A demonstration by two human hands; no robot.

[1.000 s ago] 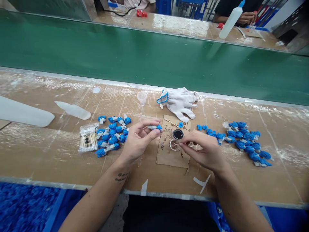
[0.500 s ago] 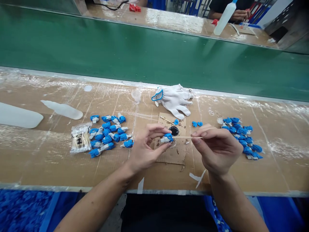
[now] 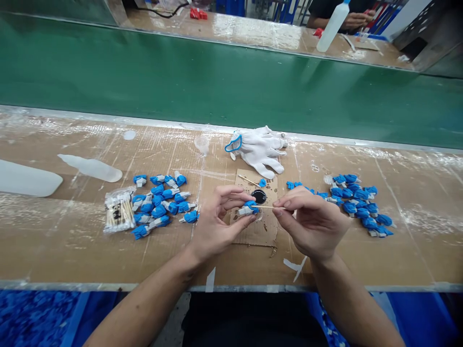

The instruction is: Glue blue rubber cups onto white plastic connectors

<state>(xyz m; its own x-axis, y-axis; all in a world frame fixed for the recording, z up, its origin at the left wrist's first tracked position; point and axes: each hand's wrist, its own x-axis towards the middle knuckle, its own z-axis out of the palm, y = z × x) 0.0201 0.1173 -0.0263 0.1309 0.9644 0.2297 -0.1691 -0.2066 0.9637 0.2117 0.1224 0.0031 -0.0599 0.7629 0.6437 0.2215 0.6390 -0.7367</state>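
Between thumb and fingers, my left hand pinches a small blue and grey plastic part. My right hand is closed on a thin wooden stick, probably a cotton swab, whose tip meets the blue side of the part; the tip itself is hard to make out. Just behind the part, a small round pot of black liquid stands on a stained piece of cardboard. Another swab and a small blue piece lie at the cardboard's far end.
Blue and grey parts lie in a left group and a right group. A bag of cotton swabs borders the left group. A white glove lies near the green belt. Across it, a person's hands show beside a bottle.
My right hand has moved left, bringing the stick further into the blue part. More blue pieces show behind my right hand. The left hand keeps its hold.
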